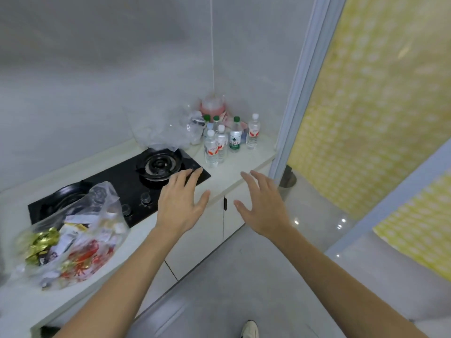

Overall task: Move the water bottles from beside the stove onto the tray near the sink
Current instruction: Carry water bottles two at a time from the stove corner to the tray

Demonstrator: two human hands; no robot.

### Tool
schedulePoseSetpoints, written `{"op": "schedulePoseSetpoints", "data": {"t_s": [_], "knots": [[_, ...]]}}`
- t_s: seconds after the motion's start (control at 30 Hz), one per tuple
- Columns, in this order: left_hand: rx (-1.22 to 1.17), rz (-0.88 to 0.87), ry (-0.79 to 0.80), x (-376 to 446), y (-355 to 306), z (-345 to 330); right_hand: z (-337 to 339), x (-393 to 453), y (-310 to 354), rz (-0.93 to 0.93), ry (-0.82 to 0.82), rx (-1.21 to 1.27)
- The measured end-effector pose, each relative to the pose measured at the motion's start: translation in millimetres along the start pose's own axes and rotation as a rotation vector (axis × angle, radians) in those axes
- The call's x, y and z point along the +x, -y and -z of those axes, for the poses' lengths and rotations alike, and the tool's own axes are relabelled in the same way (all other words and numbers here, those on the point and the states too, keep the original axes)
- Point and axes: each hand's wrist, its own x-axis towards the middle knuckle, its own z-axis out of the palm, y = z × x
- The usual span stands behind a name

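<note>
Since the water bottles (220,140) look full, some weight and smooth, slightly squashy plastic is expected; a mid-body grip, approx. at the label, is advised. They're clustered upright on the counter (234,170) just right of the stove (122,186), w/ tray and sink unseen. Left hand (181,203) and right hand (262,206) are spread wide, nothing held or touched.

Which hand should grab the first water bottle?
Probably the left hand: its fingertips reach toward the nearest bottle, just past the stove. The right hand hovers open nearer the counter edge, better lined up with the far white-capped bottle.
</note>
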Motion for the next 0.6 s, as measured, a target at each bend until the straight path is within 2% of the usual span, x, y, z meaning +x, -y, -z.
{"op": "schedulePoseSetpoints", "data": {"t_s": [0.3, 0.4, 0.6], "knots": [[-0.050, 0.145, 0.075, 130.0, 14.4, -77.1, -35.2, 164.7, -65.7, 0.051, 0.162, 0.048], [-0.161, 0.242, 0.113, 174.1, 28.1, -107.4, -60.8, 221.9, -81.3, 0.024, 0.212, 0.083], [-0.508, 0.473, 0.146, 269.3, 46.4, -185.7, -117.2, 337.7, -115.3, -0.152, 0.332, 0.285]]}}
